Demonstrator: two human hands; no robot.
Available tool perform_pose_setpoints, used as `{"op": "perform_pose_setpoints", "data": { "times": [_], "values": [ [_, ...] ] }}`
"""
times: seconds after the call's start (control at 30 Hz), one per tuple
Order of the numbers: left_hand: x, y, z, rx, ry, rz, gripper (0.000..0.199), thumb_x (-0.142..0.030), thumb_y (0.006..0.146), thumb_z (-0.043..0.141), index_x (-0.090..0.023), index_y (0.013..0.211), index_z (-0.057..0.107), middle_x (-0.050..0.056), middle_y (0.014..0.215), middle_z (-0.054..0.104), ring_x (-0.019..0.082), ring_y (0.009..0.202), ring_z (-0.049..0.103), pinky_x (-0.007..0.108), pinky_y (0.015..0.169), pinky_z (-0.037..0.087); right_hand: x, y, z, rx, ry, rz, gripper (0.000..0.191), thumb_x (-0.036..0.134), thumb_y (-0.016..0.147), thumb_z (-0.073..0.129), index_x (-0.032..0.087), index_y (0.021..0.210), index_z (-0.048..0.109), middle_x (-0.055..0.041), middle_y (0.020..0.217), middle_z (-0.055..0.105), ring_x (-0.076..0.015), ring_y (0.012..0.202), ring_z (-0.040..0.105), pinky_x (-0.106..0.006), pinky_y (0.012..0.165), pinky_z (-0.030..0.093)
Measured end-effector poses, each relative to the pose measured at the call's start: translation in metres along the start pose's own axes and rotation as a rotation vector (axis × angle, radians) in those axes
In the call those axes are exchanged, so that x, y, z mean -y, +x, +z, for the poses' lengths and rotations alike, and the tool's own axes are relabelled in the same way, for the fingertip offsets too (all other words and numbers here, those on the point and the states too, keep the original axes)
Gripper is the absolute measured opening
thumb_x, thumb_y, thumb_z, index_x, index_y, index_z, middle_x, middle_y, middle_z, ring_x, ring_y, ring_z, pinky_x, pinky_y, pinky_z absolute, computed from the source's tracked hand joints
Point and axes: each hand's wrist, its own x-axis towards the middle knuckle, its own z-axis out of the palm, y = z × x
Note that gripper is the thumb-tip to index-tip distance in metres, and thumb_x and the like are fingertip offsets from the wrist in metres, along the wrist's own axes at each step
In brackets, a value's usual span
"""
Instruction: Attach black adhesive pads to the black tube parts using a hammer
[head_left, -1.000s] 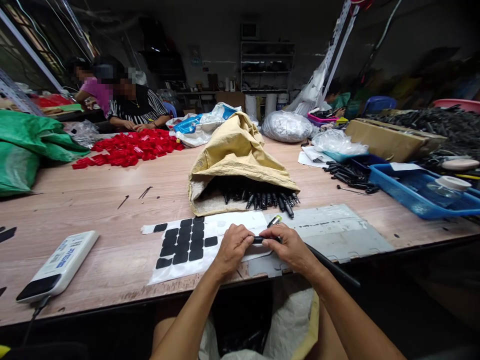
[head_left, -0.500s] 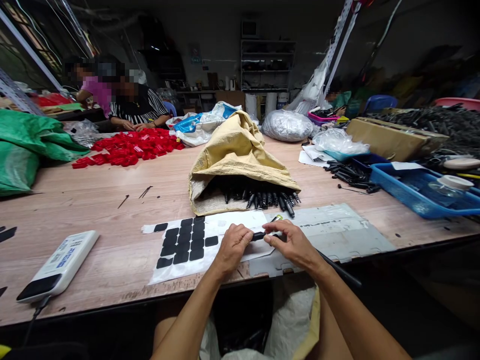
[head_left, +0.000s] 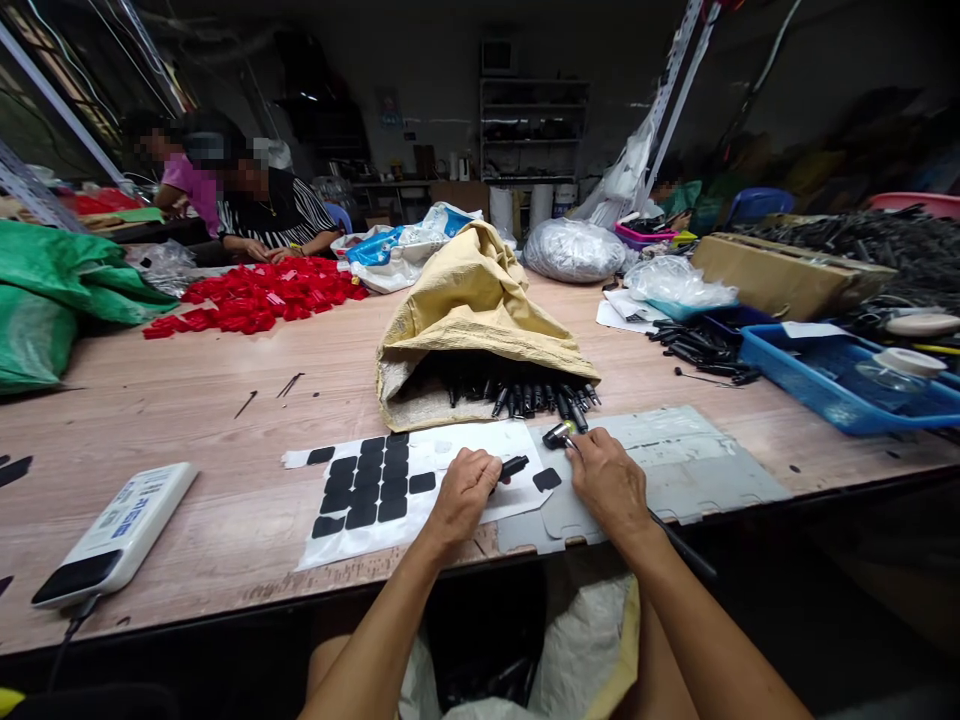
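My left hand (head_left: pixel 465 495) is closed round a black cylindrical part (head_left: pixel 514 467), whose end sticks out to the right above the white sheet (head_left: pixel 450 450). My right hand (head_left: pixel 609 478), closed too, grips a tool with a shiny metal head (head_left: pixel 557 435) over the grey board (head_left: pixel 682 460). Between the hands lies a black rounded square (head_left: pixel 547 479). More black squares (head_left: pixel 365 485) sit in rows on the left part of the sheet. Just beyond, a yellow sack (head_left: pixel 480 300) lies with its mouth toward me, and black parts (head_left: pixel 540 398) spill from it.
A white device with a cable (head_left: pixel 124 530) rests at the left. Red pieces (head_left: pixel 262 292) are heaped farther back, near a seated person in stripes (head_left: pixel 277 215). At the right stand a blue tray (head_left: pixel 840 385) and a cardboard box (head_left: pixel 780 275). An open sack (head_left: pixel 585 640) hangs below the table edge.
My right hand has moved right, away from the black part, and now grips the metal-headed tool. The black square between the hands has come into view. The black part in my left hand has tilted.
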Motion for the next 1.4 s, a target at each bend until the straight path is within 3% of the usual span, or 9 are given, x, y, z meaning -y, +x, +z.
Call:
{"op": "perform_pose_setpoints", "data": {
  "times": [0.2, 0.37, 0.5, 0.67, 0.83, 1.0, 1.1, 1.23, 1.4],
  "values": [
    [0.0, 0.002, 0.002, 0.018, 0.082, 0.02, 0.047, -0.041, 0.105, 0.035, -0.021, 0.078, 0.067, 0.004, 0.082, 0.063, 0.021, 0.088, 0.05, 0.036, 0.084, 0.039, 0.003, 0.001, 0.002, -0.071, -0.106, -0.025, 0.018, 0.021, 0.097, 0.05, 0.019, 0.105, 0.066, -0.0089, 0.099, 0.061, -0.021, 0.089, 0.053, -0.032, 0.071, 0.034],
    [-0.025, -0.019, -0.002, 0.019, 0.088, 0.077, 0.03, -0.042, 0.101, 0.048, -0.022, 0.089, 0.068, 0.005, 0.091, 0.066, 0.022, 0.092, 0.054, 0.037, 0.087, 0.041, 0.005, 0.0, 0.001, -0.066, -0.102, -0.028, 0.02, 0.021, 0.098, 0.047, 0.018, 0.105, 0.065, -0.0092, 0.097, 0.061, -0.0219, 0.09, 0.053, -0.032, 0.074, 0.035],
    [-0.046, -0.069, 0.002, 0.266, -0.052, 0.037, 0.028, -0.044, 0.102, 0.047, -0.027, 0.101, 0.068, 0.004, 0.095, 0.07, 0.02, 0.089, 0.061, 0.032, 0.081, 0.045, 0.004, 0.001, 0.002, -0.072, -0.107, -0.031, 0.02, 0.022, 0.098, 0.046, 0.017, 0.105, 0.065, -0.0102, 0.098, 0.061, -0.0226, 0.091, 0.052, -0.033, 0.074, 0.035],
    [-0.019, -0.124, 0.031, 0.459, 0.163, -0.185, 0.022, -0.037, 0.097, 0.048, -0.026, 0.099, 0.066, 0.005, 0.097, 0.073, 0.023, 0.089, 0.068, 0.032, 0.076, 0.046, 0.004, 0.001, 0.003, -0.067, -0.111, -0.037, 0.021, 0.021, 0.098, 0.046, 0.017, 0.107, 0.065, -0.0101, 0.098, 0.06, -0.023, 0.091, 0.052, -0.033, 0.075, 0.035],
    [0.0, -0.139, 0.046, 0.535, 0.451, -0.392, 0.021, -0.02, 0.084, 0.056, -0.022, 0.101, 0.067, 0.012, 0.102, 0.074, 0.033, 0.096, 0.071, 0.041, 0.08, 0.048, 0.004, 0.0, 0.003, -0.065, -0.121, -0.041, 0.023, 0.022, 0.099, 0.044, 0.016, 0.107, 0.065, -0.0102, 0.098, 0.06, -0.0234, 0.091, 0.051, -0.034, 0.074, 0.035],
    [-0.047, -0.094, 0.009, 0.491, 0.082, -0.196, 0.014, -0.034, 0.089, 0.06, -0.027, 0.093, 0.072, 0.001, 0.084, 0.074, 0.02, 0.078, 0.068, 0.028, 0.066, 0.045, 0.004, 0.0, 0.002, -0.075, -0.111, -0.04, 0.022, 0.021, 0.099, 0.044, 0.016, 0.104, 0.065, -0.0106, 0.097, 0.06, -0.023, 0.089, 0.051, -0.034, 0.073, 0.034],
    [-0.056, -0.032, -0.022, 0.189, 0.017, -0.154, 0.025, -0.039, 0.093, 0.054, -0.023, 0.089, 0.072, 0.0, 0.078, 0.073, 0.017, 0.07, 0.063, 0.027, 0.063, 0.044, 0.005, 0.0, 0.002, -0.084, -0.105, -0.041, 0.021, 0.021, 0.098, 0.045, 0.017, 0.104, 0.065, -0.0102, 0.096, 0.06, -0.0226, 0.088, 0.051, -0.034, 0.073, 0.035],
    [-0.019, 0.059, -0.048, -0.3, 0.284, -0.336, 0.025, -0.034, 0.092, 0.052, -0.019, 0.096, 0.073, 0.005, 0.089, 0.076, 0.021, 0.082, 0.068, 0.028, 0.071, 0.048, 0.004, 0.001, 0.003, -0.08, -0.1, -0.035, 0.02, 0.021, 0.098, 0.046, 0.017, 0.103, 0.064, -0.0099, 0.097, 0.06, -0.0224, 0.089, 0.051, -0.033, 0.073, 0.035],
    [0.029, 0.12, -0.051, -0.375, 0.451, -0.526, 0.021, -0.028, 0.083, 0.06, -0.015, 0.094, 0.073, 0.016, 0.1, 0.076, 0.031, 0.099, 0.069, 0.036, 0.082, 0.051, 0.005, 0.002, 0.002, -0.064, -0.075, -0.024, 0.02, 0.021, 0.098, 0.045, 0.017, 0.104, 0.064, -0.0102, 0.098, 0.06, -0.0226, 0.091, 0.052, -0.033, 0.074, 0.036]
  ]
}}
